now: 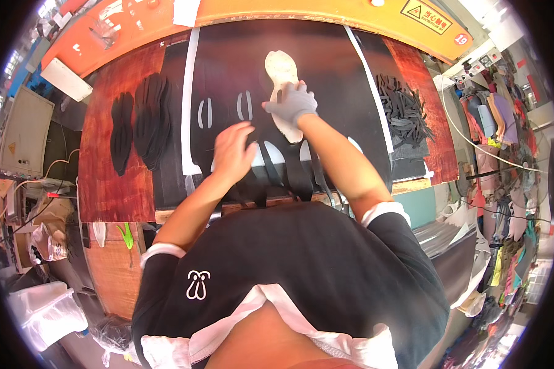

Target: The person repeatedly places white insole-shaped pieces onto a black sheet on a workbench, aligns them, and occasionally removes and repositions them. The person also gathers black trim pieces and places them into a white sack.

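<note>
The white sole-shaped template (281, 83) lies lengthwise on the black sheet (301, 55) spread over the work table, its toe end pointing away from the person and its heel end under the gloved right hand (294, 103).

In the head view, that right hand, in a grey glove, presses down on the template's lower half with fingers spread flat, holding it in place rather than gripping it. The bare left hand (232, 150) rests just beside it, nearer the person, palm down on the black sheet with fingers loosely curled; it holds nothing that shows. Sole-shaped holes already cut in the sheet (245, 104) show pale to the left of the template and below the hands. Stacks of black cut soles (151, 114) lie well apart on the left of the red-brown board, and a heap of dark strips (406, 111) sits to the right.

The step in hand looks like positioning the template on uncut material. The next move probably calls for steady downward pressure so the template does not slide, and for setting it close beside the existing cut-outs without overlapping them.
</note>
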{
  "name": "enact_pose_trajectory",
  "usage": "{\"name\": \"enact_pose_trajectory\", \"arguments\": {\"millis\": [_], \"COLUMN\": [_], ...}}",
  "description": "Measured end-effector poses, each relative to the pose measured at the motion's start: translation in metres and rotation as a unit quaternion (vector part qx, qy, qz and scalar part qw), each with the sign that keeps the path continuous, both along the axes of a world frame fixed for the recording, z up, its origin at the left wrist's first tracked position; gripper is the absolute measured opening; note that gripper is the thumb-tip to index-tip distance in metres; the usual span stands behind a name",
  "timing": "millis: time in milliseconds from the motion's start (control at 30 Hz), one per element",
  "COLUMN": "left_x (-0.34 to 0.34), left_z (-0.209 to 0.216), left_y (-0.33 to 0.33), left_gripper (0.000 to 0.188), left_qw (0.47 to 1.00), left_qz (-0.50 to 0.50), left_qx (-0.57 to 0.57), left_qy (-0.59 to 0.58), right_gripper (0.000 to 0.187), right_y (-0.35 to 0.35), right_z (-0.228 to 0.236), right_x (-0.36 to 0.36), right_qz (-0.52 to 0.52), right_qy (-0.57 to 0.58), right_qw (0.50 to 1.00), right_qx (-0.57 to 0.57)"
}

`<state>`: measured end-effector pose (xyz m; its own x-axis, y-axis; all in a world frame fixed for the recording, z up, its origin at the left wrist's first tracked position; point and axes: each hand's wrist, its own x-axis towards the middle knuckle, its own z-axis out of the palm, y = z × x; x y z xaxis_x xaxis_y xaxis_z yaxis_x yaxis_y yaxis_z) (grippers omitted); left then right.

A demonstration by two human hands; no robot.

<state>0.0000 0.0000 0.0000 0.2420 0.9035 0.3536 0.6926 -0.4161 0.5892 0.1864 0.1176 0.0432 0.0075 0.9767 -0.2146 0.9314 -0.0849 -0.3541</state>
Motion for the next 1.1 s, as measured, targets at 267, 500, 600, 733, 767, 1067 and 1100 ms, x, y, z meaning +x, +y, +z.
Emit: {"name": "enact_pose_trajectory", "arguments": {"millis": [267, 500, 600, 733, 767, 1067, 1100], "left_x": [0.043, 0.055, 0.053, 0.085, 0.089, 0.087, 0.085], "left_z": [-0.035, -0.024, -0.013, -0.005, -0.005, -0.009, -0.007], "left_y": [0.014, 0.018, 0.028, 0.076, 0.078, 0.08, 0.078], "left_gripper": [0.04, 0.042, 0.045, 0.05, 0.047, 0.035, 0.035], "left_qw": [0.988, 0.99, 0.996, 0.936, 0.912, 0.83, 0.834], "left_qz": [-0.035, -0.03, -0.035, -0.06, -0.083, -0.026, 0.023], "left_qx": [0.018, -0.008, -0.036, -0.246, -0.282, -0.404, -0.418], "left_qy": [0.148, 0.139, 0.068, -0.244, -0.287, -0.383, -0.359], "right_gripper": [0.086, 0.087, 0.083, 0.084, 0.083, 0.054, 0.049], "right_y": [-0.003, 0.028, 0.036, 0.038, 0.037, 0.043, 0.044], "right_z": [0.013, 0.003, -0.009, -0.016, -0.015, -0.01, -0.012], "right_x": [-0.017, 0.05, 0.058, 0.054, 0.056, 0.073, 0.074], "right_qz": [-0.056, -0.058, -0.057, -0.071, -0.066, -0.073, -0.094], "right_qy": [-0.034, 0.31, 0.375, 0.377, 0.378, 0.569, 0.587], "right_qw": [0.998, 0.948, 0.924, 0.923, 0.923, 0.817, 0.801], "right_qx": [-0.023, -0.046, -0.054, -0.021, -0.024, -0.055, -0.067]}}
